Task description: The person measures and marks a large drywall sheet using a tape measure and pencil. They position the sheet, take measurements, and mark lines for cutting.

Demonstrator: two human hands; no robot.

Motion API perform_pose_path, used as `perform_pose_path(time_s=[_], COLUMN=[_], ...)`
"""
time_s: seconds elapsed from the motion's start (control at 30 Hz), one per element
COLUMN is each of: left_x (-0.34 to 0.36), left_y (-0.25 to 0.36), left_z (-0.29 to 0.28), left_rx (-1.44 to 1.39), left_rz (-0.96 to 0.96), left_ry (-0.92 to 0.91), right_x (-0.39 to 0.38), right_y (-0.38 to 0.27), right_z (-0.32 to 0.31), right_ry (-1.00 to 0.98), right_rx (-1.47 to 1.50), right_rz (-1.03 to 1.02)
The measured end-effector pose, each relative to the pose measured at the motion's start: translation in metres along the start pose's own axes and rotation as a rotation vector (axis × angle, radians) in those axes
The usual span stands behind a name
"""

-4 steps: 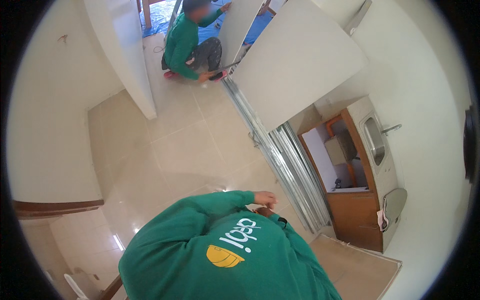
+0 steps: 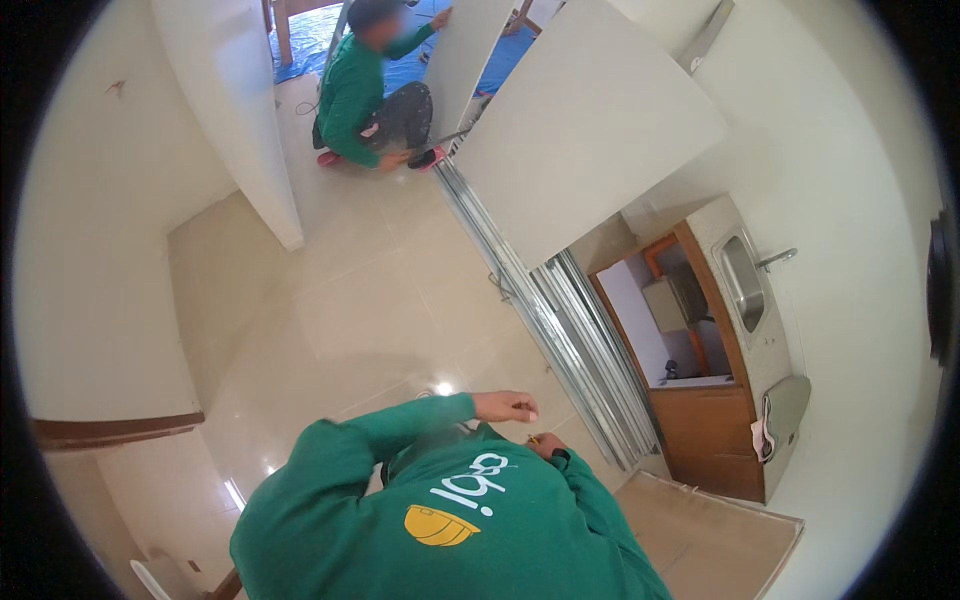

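In front of my green-sleeved chest, my left hand (image 2: 505,406) reaches across from the left. Its fingers are bent together; whether something small sits between them is hidden. Just below and to the right, my right hand (image 2: 547,446) is closed around a small yellow thing (image 2: 535,439), thin and perhaps pencil-like. A dark band (image 2: 560,458) circles that wrist. The two hands are close but apart. Beyond them on the tiled floor lies a bundle of long metal channels (image 2: 575,350), which neither hand touches.
A large white board (image 2: 600,130) leans over the far end of the channels. A crouching co-worker (image 2: 360,105) steadies another upright panel (image 2: 465,60) and holds a long tool low. On the right stands a sink cabinet (image 2: 705,430); a brown board (image 2: 715,530) lies near me.
My left hand has drawn back to the left, away from my right hand. The yellow thing in the right hand now shows more clearly. The whole view has shifted slightly.
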State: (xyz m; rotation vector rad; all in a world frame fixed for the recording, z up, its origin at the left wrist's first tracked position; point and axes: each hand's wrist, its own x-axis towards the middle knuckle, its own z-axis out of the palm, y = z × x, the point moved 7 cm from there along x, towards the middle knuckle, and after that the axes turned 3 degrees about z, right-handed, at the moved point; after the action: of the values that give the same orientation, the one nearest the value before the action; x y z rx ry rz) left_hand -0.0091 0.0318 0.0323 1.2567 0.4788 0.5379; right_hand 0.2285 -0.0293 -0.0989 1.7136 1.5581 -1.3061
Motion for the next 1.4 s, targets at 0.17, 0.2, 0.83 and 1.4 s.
perform_pose_path(time_s=[0.17,0.2,0.83,1.4], left_x=[-0.043,-0.037,0.006,-0.091], left_y=[0.179,0.194,0.165,0.032], left_z=[0.042,0.051,0.112,0.311], left_rx=[0.477,0.548,0.918,0.883], left_rz=[0.228,0.256,-0.039,-0.354], left_ry=[-0.220,-0.266,-0.692,-0.824], right_x=[-0.077,-0.092,-0.325,-0.399], right_y=[0.097,0.123,0.084,0.258], right_z=[0.024,0.037,0.561,0.762], right_ry=[0.104,0.115,0.472,1.058], right_rx=[0.481,0.480,1.256,2.229], right_rz=[0.376,0.418,0.829,1.052])
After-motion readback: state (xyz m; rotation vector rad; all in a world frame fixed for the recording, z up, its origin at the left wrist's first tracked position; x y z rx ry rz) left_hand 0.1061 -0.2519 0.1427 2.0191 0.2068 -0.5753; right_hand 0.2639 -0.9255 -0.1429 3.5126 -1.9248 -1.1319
